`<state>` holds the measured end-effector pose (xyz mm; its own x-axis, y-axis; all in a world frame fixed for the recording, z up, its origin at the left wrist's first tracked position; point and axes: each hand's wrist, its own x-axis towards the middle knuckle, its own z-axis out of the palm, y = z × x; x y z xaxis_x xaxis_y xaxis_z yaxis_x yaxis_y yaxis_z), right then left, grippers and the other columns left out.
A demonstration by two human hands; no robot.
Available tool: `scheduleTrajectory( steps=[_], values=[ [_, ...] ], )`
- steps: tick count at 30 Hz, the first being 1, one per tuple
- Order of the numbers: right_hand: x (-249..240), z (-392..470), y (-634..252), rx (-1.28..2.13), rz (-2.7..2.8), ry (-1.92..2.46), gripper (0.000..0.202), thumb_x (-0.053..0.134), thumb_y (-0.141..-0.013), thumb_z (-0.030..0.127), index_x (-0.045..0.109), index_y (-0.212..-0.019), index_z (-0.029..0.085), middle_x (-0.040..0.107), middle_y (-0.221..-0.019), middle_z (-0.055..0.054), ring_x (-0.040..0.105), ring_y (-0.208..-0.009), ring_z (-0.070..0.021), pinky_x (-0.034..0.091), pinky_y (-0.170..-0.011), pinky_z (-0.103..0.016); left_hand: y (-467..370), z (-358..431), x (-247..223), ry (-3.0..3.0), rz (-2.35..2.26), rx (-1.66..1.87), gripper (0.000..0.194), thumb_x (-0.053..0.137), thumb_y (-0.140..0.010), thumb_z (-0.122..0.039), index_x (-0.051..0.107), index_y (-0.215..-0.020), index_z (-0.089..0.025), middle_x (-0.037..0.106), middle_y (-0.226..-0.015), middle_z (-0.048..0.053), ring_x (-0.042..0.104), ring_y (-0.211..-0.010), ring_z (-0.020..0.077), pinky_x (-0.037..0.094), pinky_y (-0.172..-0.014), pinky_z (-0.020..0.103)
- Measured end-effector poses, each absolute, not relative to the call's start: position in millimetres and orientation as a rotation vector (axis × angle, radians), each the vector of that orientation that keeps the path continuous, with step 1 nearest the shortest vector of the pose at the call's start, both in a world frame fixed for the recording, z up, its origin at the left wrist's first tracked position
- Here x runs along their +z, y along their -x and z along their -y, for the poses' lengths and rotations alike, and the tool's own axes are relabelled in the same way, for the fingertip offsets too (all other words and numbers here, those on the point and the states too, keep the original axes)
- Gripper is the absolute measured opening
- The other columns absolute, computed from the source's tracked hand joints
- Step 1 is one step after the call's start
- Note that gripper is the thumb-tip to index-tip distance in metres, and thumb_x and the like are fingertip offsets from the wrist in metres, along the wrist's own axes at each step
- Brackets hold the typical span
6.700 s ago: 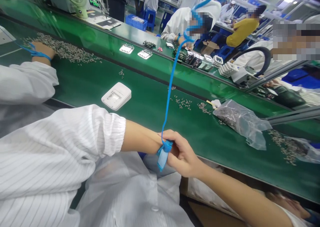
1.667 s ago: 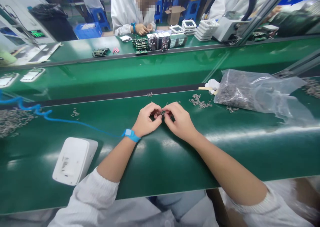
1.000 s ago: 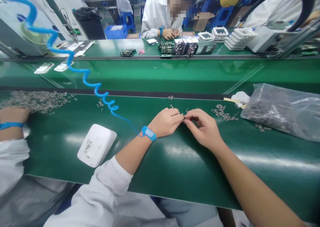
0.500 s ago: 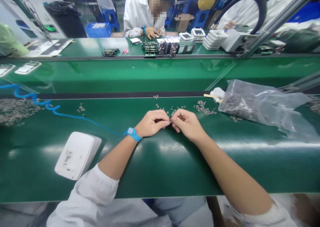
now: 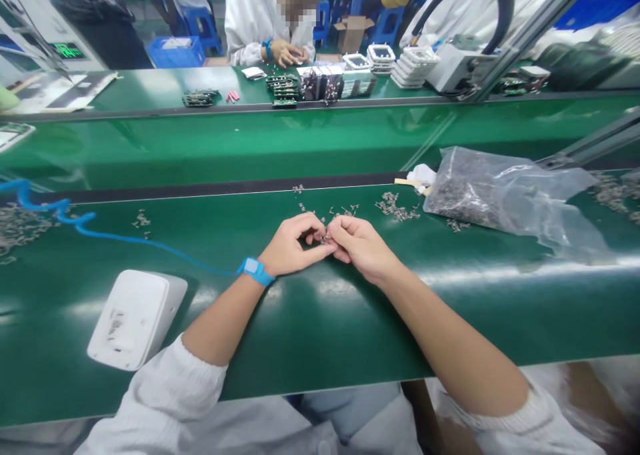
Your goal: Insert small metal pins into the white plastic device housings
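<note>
My left hand [image 5: 293, 245], with a blue wrist strap [image 5: 257, 270], is curled with thumb and fingers pinched together. My right hand [image 5: 365, 248] meets it at the fingertips, also closed in a pinch. Between them shows a small metal part [image 5: 324, 239], mostly covered by the fingers, so its exact shape is unclear. Just beyond the hands lie loose small metal parts [image 5: 346, 211], and a larger scatter of the same metal pieces [image 5: 397, 207] is to the right.
A clear plastic bag [image 5: 465, 188] full of metal parts lies at right. At left are a white plastic housing [image 5: 133, 318], a coiled blue cord [image 5: 75, 218] and a pile of parts [image 5: 23, 228]. Across the bench, a person in white [image 5: 255, 21] works behind stacked circuit boards [image 5: 283, 89].
The view has shifted, so the scene sits further left and slightly higher. My left fingers have curled more and both hands' fingertips are closer together.
</note>
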<state>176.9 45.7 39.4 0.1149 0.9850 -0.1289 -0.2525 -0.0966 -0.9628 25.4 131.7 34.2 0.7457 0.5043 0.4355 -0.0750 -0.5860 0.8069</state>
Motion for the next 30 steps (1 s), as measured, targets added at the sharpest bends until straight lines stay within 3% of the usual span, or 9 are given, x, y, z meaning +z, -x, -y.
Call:
scheduleTrajectory(
  steps=[16, 21, 26, 30],
  values=[
    [41, -48, -178, 1.225, 0.882, 1.181, 0.044, 0.072, -0.082, 0.056, 0.055, -0.071, 0.017, 0.052, -0.06, 0.004, 0.038, -0.046, -0.0045, 0.025, -0.044, -0.02, -26, -137, 30, -2.12, -0.349, 0.945, 0.015, 0.056, -0.093, -0.022, 0.067, -0.084, -0.016, 0.066, -0.079, 0.003, 0.058, -0.07, 0.0111, 0.045, -0.063, 0.025],
    [45, -44, -178, 1.444, 0.779, 1.12, 0.035, 0.073, -0.082, 0.047, 0.057, -0.077, 0.016, 0.051, -0.061, 0.004, 0.033, -0.043, -0.0028, 0.019, -0.041, -0.019, -27, -137, 24, -2.217, -0.363, 1.143, 0.015, 0.056, -0.093, -0.017, 0.071, -0.094, -0.017, 0.071, -0.089, 0.006, 0.065, -0.082, 0.0134, 0.052, -0.074, 0.028],
    [57, -36, -176, 1.815, 0.547, 0.942, 0.022, 0.063, -0.087, 0.033, 0.047, -0.079, 0.019, 0.039, -0.055, 0.01, 0.017, -0.037, -0.001, 0.016, -0.042, -0.019, -26, -136, 21, -2.374, -0.297, 1.218, 0.019, 0.054, -0.093, -0.014, 0.07, -0.103, -0.017, 0.072, -0.093, 0.007, 0.066, -0.086, 0.0149, 0.055, -0.076, 0.029],
    [53, -37, -173, 1.627, 0.794, 1.073, 0.023, 0.05, -0.095, 0.038, 0.045, -0.08, 0.021, 0.043, -0.057, 0.008, 0.025, -0.04, -0.0052, 0.02, -0.043, -0.021, -27, -135, 23, -2.359, -0.317, 1.272, 0.013, 0.057, -0.091, -0.014, 0.069, -0.095, -0.017, 0.071, -0.086, 0.005, 0.064, -0.079, 0.0136, 0.053, -0.072, 0.027]
  ],
)
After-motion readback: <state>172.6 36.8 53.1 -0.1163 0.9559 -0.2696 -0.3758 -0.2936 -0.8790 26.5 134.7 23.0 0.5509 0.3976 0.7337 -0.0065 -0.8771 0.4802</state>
